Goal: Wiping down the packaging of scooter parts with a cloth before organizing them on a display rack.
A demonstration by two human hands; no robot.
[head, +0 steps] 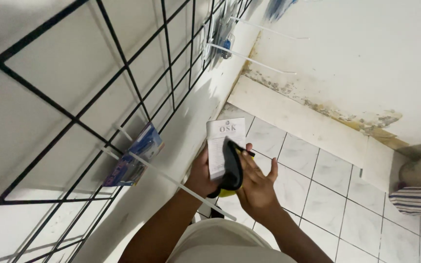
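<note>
Between two hands, one white packet.

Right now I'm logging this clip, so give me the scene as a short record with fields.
left hand: left hand holds a white carded package from behind
right hand: right hand lies on the package's front, over a black and yellow item
rack: black wire grid with white hooks
hanging: blue package on a hook
floor: white tiles

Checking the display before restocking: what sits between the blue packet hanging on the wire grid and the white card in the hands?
In the head view, only a bare white peg crosses between the blue packet and the white card, held by the left hand.
</note>
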